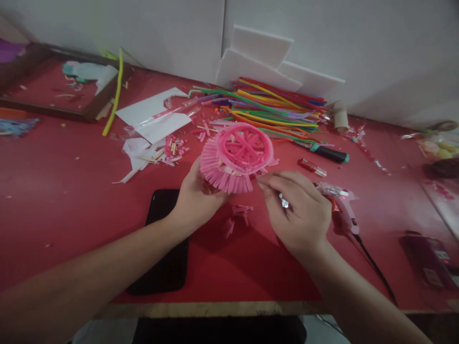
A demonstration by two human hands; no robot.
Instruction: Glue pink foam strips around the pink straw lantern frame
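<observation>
1. L hand clamped on pink piece, abv. tabletop, back from near edge.
2. R hand: fingertips together by piece's near-R side; can't tell if touching.
3. Piece fwd-L of R hand; approx. round, no clear long axis.
</observation>
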